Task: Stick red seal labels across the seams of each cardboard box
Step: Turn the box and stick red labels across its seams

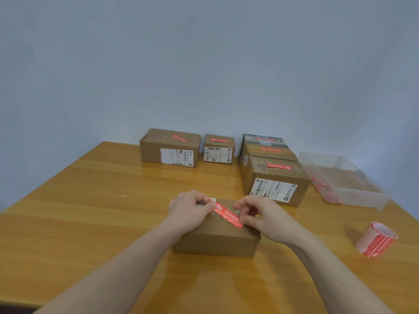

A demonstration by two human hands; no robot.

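Label application in progress: left hand (189, 209) and right hand (256, 215), each grip pinched on one end of the red seal label (227, 214), stretch it over the cardboard box (217, 240) at lower centre. Next judged: lower it across the seam and press flat.

Open tabletop (90, 200) left of near box (215, 243); passage right narrowed by sealed boxes (276, 177), clear bin (340, 177), label roll (376, 240).
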